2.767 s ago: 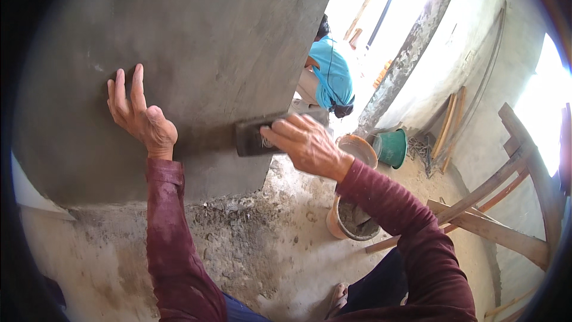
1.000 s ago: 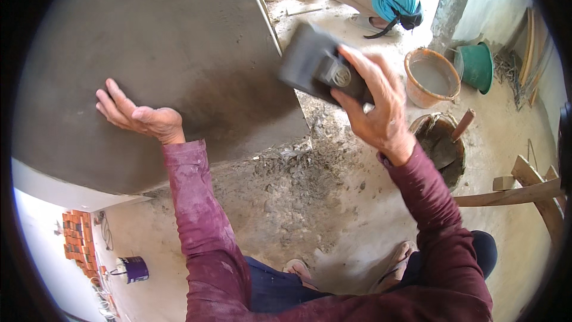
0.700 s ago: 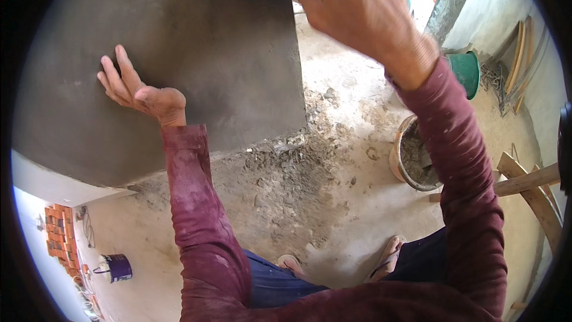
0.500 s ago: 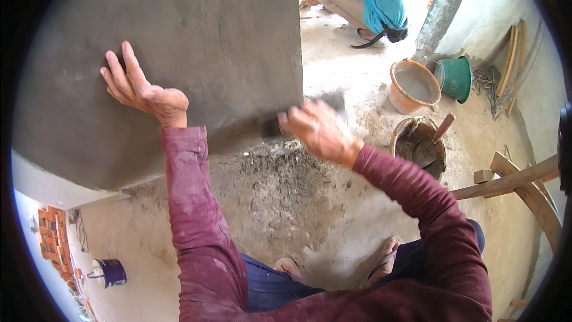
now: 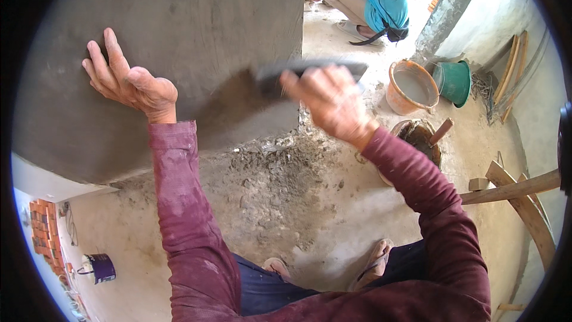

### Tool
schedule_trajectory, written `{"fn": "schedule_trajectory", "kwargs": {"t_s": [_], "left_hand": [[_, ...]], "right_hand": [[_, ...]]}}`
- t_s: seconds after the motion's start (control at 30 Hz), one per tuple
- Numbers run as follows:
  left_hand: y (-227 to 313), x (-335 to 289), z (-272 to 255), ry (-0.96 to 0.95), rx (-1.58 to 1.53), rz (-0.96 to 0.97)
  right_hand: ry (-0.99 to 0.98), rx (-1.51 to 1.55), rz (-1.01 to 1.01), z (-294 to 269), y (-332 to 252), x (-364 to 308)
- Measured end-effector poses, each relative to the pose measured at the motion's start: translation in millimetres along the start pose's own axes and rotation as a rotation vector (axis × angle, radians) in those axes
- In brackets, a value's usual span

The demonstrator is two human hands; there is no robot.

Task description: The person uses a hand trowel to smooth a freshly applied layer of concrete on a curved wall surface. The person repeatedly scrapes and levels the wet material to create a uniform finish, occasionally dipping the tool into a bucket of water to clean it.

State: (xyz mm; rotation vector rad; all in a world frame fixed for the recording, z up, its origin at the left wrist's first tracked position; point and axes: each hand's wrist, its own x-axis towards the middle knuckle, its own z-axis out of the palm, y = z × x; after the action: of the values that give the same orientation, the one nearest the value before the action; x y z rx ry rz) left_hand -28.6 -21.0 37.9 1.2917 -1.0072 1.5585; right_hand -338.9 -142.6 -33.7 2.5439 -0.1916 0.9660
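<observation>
Left hand (image 5: 132,83) is resting, fingers spread open, against the grey wall (image 5: 220,18). Right hand (image 5: 336,104) is gripping a motion-blurred dark float (image 5: 271,79), overlapping the wall's right edge. Orange bucket (image 5: 399,101) is standing right of the wall.

Holds left hand (image 5: 134,86) open, with fingers (image 5: 100,62) stretched, thumb (image 5: 142,77) apart and wrist (image 5: 162,114) below them. Curls right hand (image 5: 333,104) into a blurred grip, with forearm (image 5: 411,167) sloping down rightward from its fingers.

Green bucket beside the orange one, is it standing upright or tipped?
Tipped: the green bucket has its mouth toward the picture's right, while the orange bucket beside it stands mouth up.
</observation>
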Motion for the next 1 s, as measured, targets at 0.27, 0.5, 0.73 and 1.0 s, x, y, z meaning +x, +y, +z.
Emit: {"fn": "schedule_trajectory", "kwargs": {"t_s": [0.27, 0.5, 0.73, 1.0], "left_hand": [[17, 0, 5, 0.033, -0.007, -0.015], [9, 6, -2, 0.017, 0.085, 0.063], [18, -4, 9, 0.055, 0.049, 0.09], [11, 1, 7, 0.037, 0.13, 0.123]], "right_hand": [[0.011, 0.093, -0.065, -18, -33, -22], [0.064, -0.049, -0.035, -13, -3, 33], [-0.251, 0.481, 0.191, 9, -66, -102], [0.412, 1.172, 0.618, -14, 74, 7]]}}
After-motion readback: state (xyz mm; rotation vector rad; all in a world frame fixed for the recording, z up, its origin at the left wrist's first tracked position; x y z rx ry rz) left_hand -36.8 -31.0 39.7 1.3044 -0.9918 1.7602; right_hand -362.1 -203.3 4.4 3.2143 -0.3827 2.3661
